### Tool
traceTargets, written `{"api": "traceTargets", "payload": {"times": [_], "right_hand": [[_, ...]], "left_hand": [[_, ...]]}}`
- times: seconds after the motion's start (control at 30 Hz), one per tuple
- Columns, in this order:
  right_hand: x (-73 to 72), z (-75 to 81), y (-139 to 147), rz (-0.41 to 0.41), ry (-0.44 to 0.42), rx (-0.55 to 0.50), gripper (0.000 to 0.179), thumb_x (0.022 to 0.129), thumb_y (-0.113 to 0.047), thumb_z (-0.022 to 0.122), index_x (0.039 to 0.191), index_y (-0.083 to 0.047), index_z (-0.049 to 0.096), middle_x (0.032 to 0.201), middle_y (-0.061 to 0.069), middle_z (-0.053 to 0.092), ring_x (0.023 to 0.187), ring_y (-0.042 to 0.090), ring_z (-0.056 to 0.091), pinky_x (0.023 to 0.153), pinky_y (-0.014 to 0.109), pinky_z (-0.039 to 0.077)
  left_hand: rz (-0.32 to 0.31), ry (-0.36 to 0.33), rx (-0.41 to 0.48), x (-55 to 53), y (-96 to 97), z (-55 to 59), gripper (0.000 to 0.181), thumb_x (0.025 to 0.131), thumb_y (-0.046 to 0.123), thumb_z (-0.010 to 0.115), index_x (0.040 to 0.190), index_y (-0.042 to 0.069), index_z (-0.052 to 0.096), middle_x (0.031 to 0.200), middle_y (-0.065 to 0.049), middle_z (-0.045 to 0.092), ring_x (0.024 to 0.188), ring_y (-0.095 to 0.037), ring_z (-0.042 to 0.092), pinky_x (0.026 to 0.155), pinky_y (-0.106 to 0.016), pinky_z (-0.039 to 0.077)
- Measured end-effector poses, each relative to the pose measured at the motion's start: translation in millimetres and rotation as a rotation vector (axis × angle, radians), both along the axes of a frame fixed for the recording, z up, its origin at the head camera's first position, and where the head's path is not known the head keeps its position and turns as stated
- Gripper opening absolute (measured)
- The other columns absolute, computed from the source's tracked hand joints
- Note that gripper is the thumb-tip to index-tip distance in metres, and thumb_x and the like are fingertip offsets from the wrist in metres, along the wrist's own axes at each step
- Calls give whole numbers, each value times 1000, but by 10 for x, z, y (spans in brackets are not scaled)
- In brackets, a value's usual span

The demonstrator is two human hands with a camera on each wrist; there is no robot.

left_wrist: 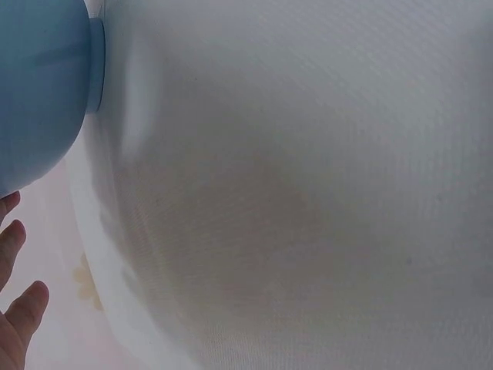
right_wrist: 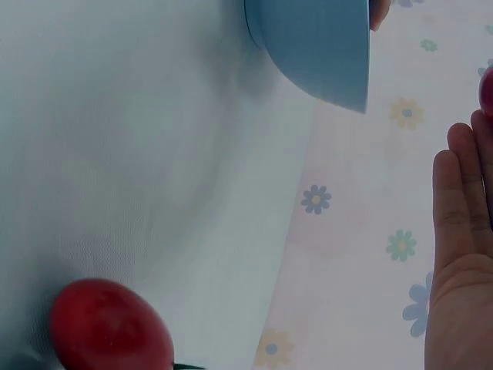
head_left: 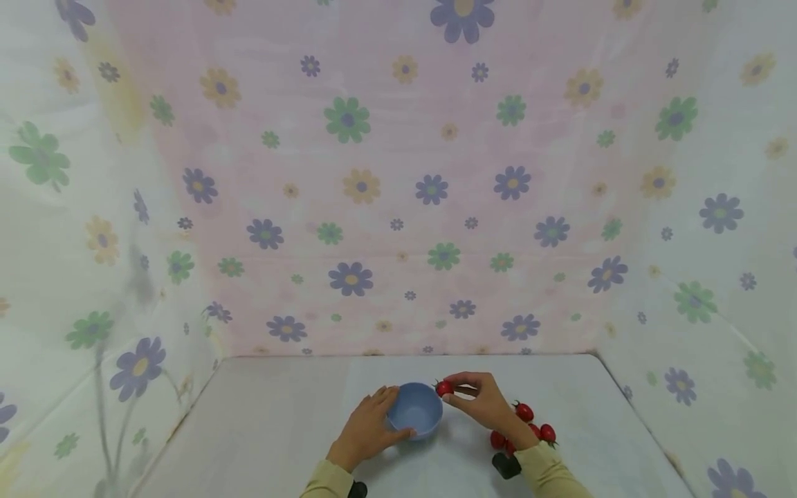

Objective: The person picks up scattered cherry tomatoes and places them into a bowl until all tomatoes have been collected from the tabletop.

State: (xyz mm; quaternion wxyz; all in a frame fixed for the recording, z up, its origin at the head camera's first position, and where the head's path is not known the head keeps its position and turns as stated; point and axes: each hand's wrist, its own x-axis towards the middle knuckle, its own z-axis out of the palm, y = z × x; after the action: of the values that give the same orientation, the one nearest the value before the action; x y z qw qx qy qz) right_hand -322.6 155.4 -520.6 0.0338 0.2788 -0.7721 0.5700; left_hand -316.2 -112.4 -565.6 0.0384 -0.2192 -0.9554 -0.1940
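Note:
A light blue bowl [head_left: 415, 411] stands upright on the white tabletop. My left hand [head_left: 371, 427] holds it from the left side, its thumb at the near rim and its fingers at the far left rim. In the left wrist view, fingertips [left_wrist: 31, 304] show beside and below the bowl [left_wrist: 42, 85]. My right hand [head_left: 484, 401] pinches a small red cherry tomato [head_left: 444, 388] with a green stem between thumb and fingers, close by the bowl's right rim. Straight fingers [right_wrist: 454, 189] and an edge of that tomato [right_wrist: 487, 92] appear in the right wrist view.
Several red cherry tomatoes [head_left: 524, 412] lie on the table to the right, partly hidden under my right wrist. One tomato [right_wrist: 112, 327] looms large in the right wrist view. Flower-patterned cloth [head_left: 398, 207] surrounds the white table [head_left: 268, 415] at the back and sides.

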Motion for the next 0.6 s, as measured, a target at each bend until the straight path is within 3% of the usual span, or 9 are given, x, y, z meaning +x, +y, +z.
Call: {"api": "traceTargets", "payload": {"times": [0.13,0.6], "right_hand": [[58,79,-65,1,-22,17,31,82,-16,72,110,-2,66,106,8,68,99,20,64,89,47,50],[62,1,-196,91,-21,46,33,83,-13,70,110,5,63,108,10,66,103,24,62,89,40,51]], "left_hand": [[-3,5,3,2,14,0,98,73,78,49,142,10,39,145,-4,41,135,-28,33,106,-55,31],[-13,27,-26,6,2,-8,99,75,78,47,143,8,36,146,-5,38,136,-27,31,107,-55,29]]}}
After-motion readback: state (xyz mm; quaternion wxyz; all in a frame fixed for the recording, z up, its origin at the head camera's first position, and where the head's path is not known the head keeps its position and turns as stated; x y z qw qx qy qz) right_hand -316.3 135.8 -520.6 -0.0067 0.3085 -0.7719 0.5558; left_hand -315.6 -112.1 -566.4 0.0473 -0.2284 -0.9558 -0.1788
